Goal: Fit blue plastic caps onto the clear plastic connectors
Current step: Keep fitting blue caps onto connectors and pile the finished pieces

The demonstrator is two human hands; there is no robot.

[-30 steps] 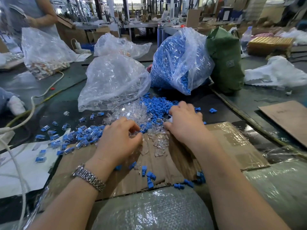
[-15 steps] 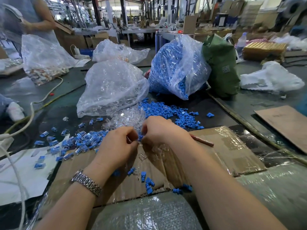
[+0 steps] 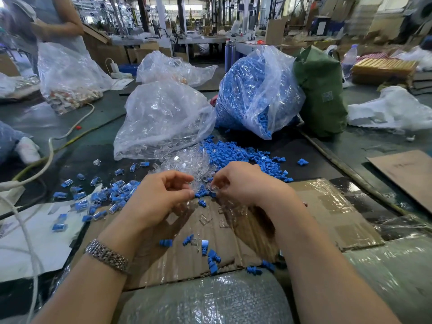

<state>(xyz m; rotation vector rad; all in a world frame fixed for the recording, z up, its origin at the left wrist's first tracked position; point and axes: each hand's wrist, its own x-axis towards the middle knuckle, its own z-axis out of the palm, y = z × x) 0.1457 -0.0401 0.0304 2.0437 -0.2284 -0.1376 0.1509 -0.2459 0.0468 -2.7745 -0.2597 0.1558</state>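
The right hand (image 3: pixel 243 183) pinches a clear connector (image 3: pixel 214 188); the left hand (image 3: pixel 161 195) curls beside it, its grasp unclear. Two bags hold stock: blue caps (image 3: pixel 247 90) and clear parts (image 3: pixel 163 118). No writing is legible.

Dark table (image 3: pixel 98 148) under cardboard (image 3: pixel 327 206), bags, perhaps paper.
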